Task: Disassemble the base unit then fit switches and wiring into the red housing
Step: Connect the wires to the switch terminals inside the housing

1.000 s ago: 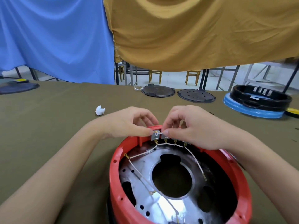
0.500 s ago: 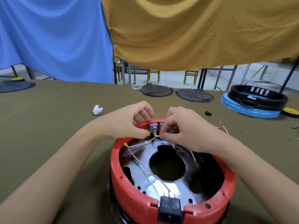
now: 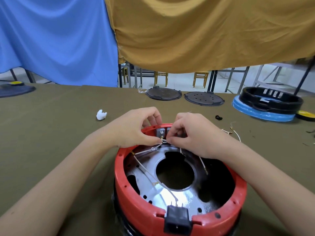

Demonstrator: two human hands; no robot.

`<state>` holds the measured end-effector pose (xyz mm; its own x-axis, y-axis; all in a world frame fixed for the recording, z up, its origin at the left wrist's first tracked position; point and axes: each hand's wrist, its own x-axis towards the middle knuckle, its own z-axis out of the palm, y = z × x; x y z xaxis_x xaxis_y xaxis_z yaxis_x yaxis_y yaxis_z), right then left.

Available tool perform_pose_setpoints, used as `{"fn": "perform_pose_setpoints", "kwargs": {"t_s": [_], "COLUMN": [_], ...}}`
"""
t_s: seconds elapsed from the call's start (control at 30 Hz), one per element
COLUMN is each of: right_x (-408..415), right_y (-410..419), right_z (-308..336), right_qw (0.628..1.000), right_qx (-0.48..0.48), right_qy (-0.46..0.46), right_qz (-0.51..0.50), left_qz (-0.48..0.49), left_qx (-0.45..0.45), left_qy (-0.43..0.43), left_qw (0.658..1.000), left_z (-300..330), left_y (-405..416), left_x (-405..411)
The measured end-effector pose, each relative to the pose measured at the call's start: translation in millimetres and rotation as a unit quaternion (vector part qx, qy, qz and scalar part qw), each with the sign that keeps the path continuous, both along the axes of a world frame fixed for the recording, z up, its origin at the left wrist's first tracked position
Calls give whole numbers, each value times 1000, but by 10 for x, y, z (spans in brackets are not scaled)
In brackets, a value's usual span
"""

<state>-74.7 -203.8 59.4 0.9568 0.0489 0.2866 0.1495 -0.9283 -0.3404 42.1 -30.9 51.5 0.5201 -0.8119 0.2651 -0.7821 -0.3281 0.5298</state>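
Fingertips of our left hand (image 3: 134, 132) and right hand (image 3: 190, 135) pinch white wires (image 3: 162, 141) at the switch (image 3: 161, 132) inside the red housing (image 3: 119, 176); we should seat terminals gently

Workshop: cloth-covered bench (image 3: 51, 133), scattered appliance bases (image 3: 271, 99), hung drapes (image 3: 204, 31).

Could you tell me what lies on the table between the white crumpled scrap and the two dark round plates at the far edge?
In the head view, only bare olive cloth lies between the white scrap and the dark round plates.
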Motion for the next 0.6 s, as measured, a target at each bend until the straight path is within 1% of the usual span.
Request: {"fn": "perform_pose_setpoints", "kwargs": {"t_s": [0.27, 0.6], "right_x": [20, 37], "right_y": [-2, 18], "right_z": [-9, -8], "right_qw": [1000, 999], "right_qx": [-16, -45], "right_qy": [-8, -8], "right_qz": [-14, -25], "left_qz": [7, 33], "left_qx": [-5, 32], "left_qy": [-31, -118], "left_qw": [999, 992], "left_z": [8, 32], "left_y": [-23, -54], "left_x": [-27, -105]}}
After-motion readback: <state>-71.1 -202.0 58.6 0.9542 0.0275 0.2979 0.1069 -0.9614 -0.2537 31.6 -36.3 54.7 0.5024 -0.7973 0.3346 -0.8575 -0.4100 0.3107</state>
